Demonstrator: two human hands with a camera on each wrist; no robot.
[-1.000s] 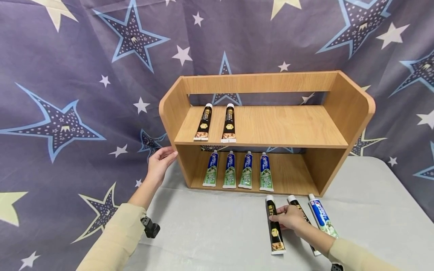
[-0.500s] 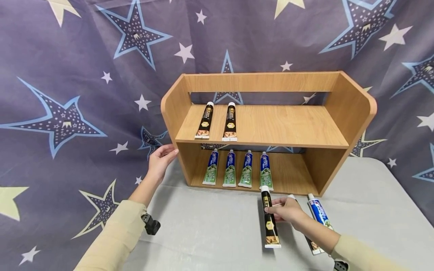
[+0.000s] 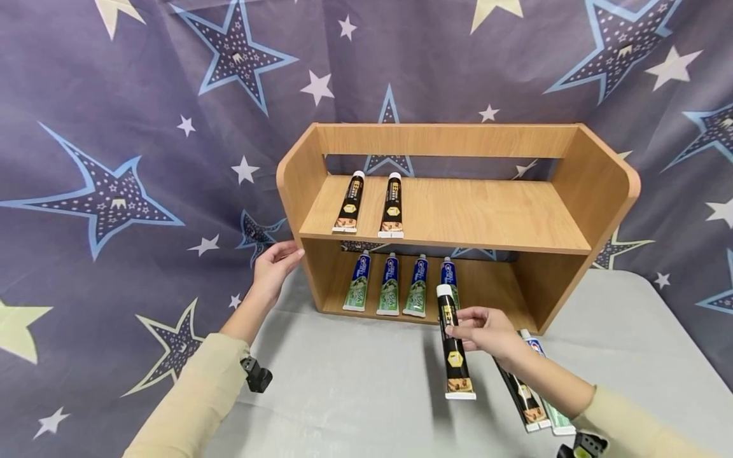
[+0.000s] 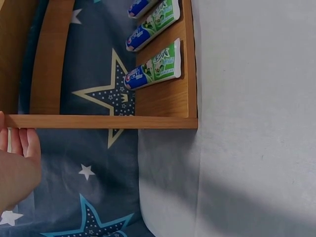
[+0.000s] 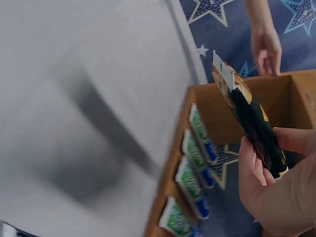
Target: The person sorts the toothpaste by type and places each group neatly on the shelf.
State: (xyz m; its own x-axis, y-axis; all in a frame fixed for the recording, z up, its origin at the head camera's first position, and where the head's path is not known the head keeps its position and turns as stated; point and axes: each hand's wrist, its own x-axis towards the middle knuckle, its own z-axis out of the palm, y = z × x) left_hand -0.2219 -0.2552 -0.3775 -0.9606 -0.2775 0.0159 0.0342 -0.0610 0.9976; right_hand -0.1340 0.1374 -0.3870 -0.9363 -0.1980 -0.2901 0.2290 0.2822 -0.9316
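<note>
My right hand (image 3: 487,331) pinches a black toothpaste tube (image 3: 455,350) between thumb and fingers, raised above the table with its white cap toward the shelf. The right wrist view shows the same black tube (image 5: 254,123) tilted in the grip. My left hand (image 3: 272,273) rests its fingertips against the outer left side of the wooden shelf (image 3: 446,245); in the left wrist view those fingers (image 4: 32,143) touch the side panel. Two black tubes (image 3: 350,203) lie on the upper level. Several blue-and-green toothpaste tubes (image 3: 389,286) lie in a row on the lower level, one partly hidden.
On the grey table (image 3: 343,381), right of the held tube, lie another black tube (image 3: 523,401) and a blue-and-green tube (image 3: 558,416), both partly behind my right arm. A star-patterned curtain (image 3: 143,95) hangs behind the shelf.
My right hand has lifted the black tube off the table and brought it up and slightly left, toward the shelf. My left hand has stayed at the shelf's side.
</note>
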